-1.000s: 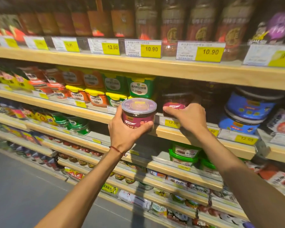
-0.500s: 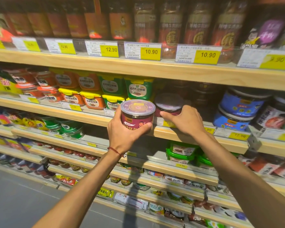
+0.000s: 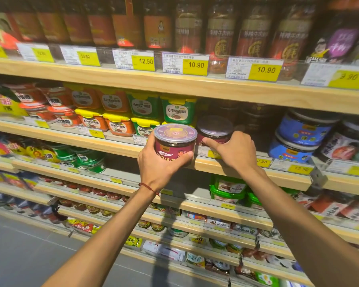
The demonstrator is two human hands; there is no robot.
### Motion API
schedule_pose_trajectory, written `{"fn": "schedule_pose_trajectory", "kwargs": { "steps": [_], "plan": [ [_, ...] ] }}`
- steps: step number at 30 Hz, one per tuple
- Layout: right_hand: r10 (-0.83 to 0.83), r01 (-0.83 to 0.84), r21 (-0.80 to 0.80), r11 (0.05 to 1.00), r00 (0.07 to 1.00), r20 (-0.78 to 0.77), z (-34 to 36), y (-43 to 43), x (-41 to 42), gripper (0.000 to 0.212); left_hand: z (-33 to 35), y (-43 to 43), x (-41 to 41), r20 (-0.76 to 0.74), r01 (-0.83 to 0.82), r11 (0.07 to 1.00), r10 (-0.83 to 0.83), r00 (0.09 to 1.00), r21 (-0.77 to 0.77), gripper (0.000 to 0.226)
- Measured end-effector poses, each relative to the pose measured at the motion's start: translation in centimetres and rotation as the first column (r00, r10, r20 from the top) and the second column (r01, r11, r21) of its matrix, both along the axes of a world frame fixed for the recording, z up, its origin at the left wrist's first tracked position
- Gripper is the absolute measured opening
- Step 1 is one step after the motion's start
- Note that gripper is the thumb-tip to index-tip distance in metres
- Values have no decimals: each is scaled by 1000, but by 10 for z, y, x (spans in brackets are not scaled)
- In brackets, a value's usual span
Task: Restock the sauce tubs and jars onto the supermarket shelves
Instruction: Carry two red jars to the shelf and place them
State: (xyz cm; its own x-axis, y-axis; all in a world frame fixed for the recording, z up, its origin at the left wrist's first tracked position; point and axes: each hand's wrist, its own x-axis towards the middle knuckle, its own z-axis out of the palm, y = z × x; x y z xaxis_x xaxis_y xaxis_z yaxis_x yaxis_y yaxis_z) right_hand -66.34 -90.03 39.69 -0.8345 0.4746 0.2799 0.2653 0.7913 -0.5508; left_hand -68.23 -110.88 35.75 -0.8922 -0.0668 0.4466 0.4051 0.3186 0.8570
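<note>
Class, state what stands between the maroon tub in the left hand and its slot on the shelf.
A matching maroon tub, gripped by the right hand, occupies the shelf front behind and right of the held tub.

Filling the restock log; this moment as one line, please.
left hand: grips round maroon clear-lidded sauce tub | right hand: index finger touches matching tub on wooden shelf | placement: pending

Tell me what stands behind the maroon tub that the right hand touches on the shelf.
Behind the maroon tub, deeper on the shelf, dark jars stand in shadow; their labels cannot be read. The tub itself and the right hand cover whatever is directly behind it.
</note>
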Motion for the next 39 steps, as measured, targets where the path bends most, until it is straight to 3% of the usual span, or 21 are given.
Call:
{"fn": "schedule_pose_trajectory", "kwargs": {
  "steps": [4,7,14,21,31,39],
  "plan": [
    [18,-21,90,996,999,38,1,2,7,78,0,-1,1,1,12,1000,-12,1000,14,100],
    [41,-45,134,990,999,29,-1,7,21,66,-1,-1,0,-1,29,999,-29,1000,17,100],
    [134,-98,223,970,979,-152,-9,16,65,33,0,15,8,-7,108,991,-108,994,82,103],
    [188,-112,306,945,955,-230,-14,28,91,24,7,40,20,-51,179,982,-175,983,69,104],
    [273,-206,275,939,934,-231,-8,66,99,16,41,92,18,-103,183,982,-177,979,52,108],
    [289,-248,190,950,928,-233,-5,76,92,19,48,120,-4,4,105,991,-106,994,82,93]
  ]
}}
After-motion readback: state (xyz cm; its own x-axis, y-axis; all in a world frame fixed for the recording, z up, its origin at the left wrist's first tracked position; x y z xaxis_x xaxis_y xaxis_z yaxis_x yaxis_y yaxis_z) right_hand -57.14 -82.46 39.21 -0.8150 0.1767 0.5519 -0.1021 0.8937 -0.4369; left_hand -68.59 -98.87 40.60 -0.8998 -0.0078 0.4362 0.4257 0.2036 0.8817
